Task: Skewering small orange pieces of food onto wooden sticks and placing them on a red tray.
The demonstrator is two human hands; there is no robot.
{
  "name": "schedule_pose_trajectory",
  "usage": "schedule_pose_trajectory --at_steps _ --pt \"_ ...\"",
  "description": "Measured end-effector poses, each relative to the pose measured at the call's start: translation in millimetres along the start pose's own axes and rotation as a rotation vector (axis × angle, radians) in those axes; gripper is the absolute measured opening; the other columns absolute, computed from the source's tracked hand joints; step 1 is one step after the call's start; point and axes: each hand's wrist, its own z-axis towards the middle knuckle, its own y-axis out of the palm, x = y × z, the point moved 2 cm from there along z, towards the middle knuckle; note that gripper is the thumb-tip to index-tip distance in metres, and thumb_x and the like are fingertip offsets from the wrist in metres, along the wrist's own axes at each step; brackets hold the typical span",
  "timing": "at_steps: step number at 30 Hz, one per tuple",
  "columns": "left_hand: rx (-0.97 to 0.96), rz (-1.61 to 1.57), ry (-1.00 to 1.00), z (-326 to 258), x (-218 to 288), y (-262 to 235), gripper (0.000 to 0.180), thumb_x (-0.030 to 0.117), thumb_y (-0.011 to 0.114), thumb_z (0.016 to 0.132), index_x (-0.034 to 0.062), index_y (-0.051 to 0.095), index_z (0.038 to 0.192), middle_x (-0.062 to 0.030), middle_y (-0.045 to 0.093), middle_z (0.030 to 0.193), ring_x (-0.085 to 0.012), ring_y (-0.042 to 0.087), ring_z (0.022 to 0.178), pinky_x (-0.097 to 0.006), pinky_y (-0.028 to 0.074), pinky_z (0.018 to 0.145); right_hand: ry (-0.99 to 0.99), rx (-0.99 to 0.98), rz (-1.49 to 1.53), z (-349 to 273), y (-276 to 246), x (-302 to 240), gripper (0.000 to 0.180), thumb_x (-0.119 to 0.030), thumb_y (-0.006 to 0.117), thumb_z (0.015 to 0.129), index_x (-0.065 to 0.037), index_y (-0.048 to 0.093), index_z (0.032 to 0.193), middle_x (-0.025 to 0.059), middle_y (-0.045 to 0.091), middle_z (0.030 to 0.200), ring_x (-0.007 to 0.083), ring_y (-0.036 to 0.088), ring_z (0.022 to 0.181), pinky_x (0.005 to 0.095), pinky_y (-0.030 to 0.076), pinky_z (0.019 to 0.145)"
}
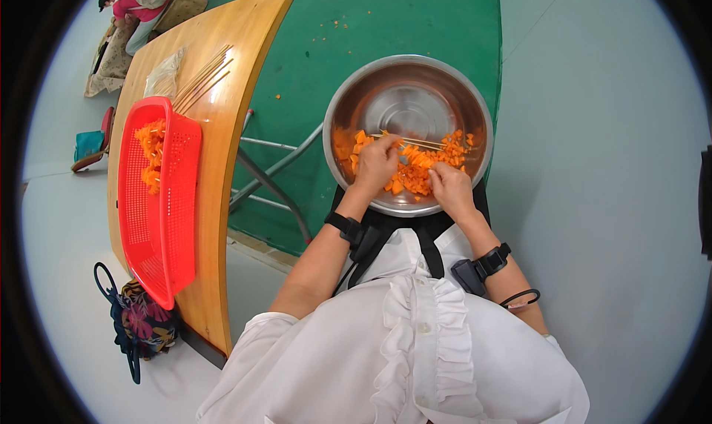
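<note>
A wide steel basin (354, 74) rests on my lap, with many small cut orange pieces (404, 181) heaped at its near side. A few thin wooden skewers (415, 140) lie across the heap. Over the near part of the basin, my left hand (378, 164) has its thumb and fingers pinched together; what is in them is too small to make out. My right hand (451, 189) is closed at the end of a row of orange pieces (421, 157) that runs between both hands and looks threaded on a skewer.
On my left, a wooden table (245, 35) holds a red perforated basket (182, 194) with orange pieces inside, loose skewers (208, 79) and a clear plastic bag (165, 74). A patterned handbag (148, 316) sits beyond the table. Another person (141, 5) is bent over at the far left.
</note>
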Motion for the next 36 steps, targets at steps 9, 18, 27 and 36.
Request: schedule_pose_trajectory --at_steps 9,18,27,36 --pt "-0.236 -0.114 0.047 -10.2 -7.3 9.1 0.037 -0.005 0.044 0.072 -0.0018 0.058 0.105 -0.0155 0.065 0.082 -0.0190 0.065 0.075 -0.029 0.050 0.064 0.010 0.011 -0.045 -3.1 3.2 6.3 0.014 -0.013 0.053 0.082 -0.004 0.054 0.071 0.0143 0.057 0.060 0.0327 0.058 0.058 0.0417 0.045 0.054" --pt "0.394 0.092 0.062 11.9 -14.5 -14.1 0.027 -0.002 0.054 0.074 0.0020 0.060 0.100 -0.0124 0.057 0.092 -0.0253 0.058 0.077 -0.032 0.048 0.068 0.174 0.121 0.164 2.8 -6.2 -3.5 0.017 -0.012 0.047 0.088 0.001 0.053 0.080 0.0126 0.062 0.067 0.0253 0.061 0.060 0.0343 0.046 0.056" --pt "0.031 0.585 0.092 3.6 -9.9 7.4 0.018 0.012 0.065 0.068 0.0057 0.062 0.085 -0.0087 0.053 0.085 -0.0272 0.050 0.085 -0.039 0.040 0.072 0.121 0.101 0.163 1.9 -4.9 -0.4 0.016 -0.012 0.048 0.086 -0.001 0.049 0.075 0.0140 0.061 0.067 0.0317 0.060 0.063 0.0397 0.046 0.056" --pt "0.039 0.660 0.153 4.3 -8.3 10.5 0.011 0.010 0.061 0.068 0.0065 0.058 0.078 -0.0082 0.053 0.083 -0.0271 0.049 0.083 -0.039 0.038 0.069 0.099 0.076 0.152 1.6 -6.0 -3.0 0.016 -0.014 0.048 0.086 -0.002 0.051 0.077 0.0127 0.060 0.066 0.0313 0.060 0.063 0.0396 0.046 0.057"
